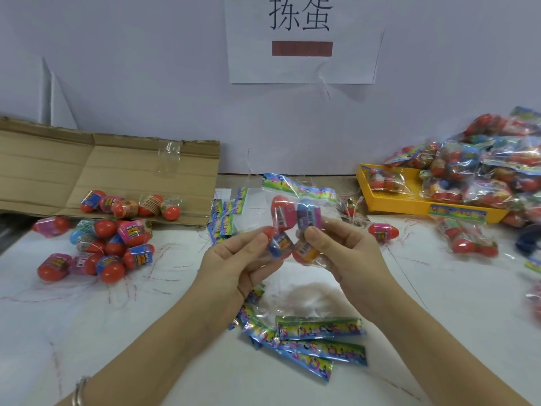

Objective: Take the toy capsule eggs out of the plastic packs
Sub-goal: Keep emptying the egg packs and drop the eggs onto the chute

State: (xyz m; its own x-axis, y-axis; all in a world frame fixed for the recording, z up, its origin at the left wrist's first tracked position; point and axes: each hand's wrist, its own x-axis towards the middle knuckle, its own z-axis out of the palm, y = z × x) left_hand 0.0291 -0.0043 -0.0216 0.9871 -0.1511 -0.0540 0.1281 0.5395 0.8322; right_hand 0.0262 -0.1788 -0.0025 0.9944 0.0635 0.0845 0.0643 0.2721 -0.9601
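1. Head view, centre of the frame: both hands hold one clear plastic pack up above the white worktop. Its printed header strip points toward the wall.
2. The left hand pinches the pack's lower-left corner, with thumb and fingers closed round a red-and-blue capsule egg.
3. The right hand grips the lower-right side, its thumb pressed on the film above an orange egg.
4. Two more eggs sit higher in the same pack, a red-and-pink one and a blue-and-purple one.
5. Left of the frame: a heap of loose eggs lies on the worktop. A few more lie on a flattened cardboard sheet behind it.
6. Right of the frame: a pile of full packs spills over a yellow tray. A single loose egg lies near the right hand.
7. Lower centre: empty packs lie flat under the forearms.
8. Top centre: a paper sign is fixed to the wall.
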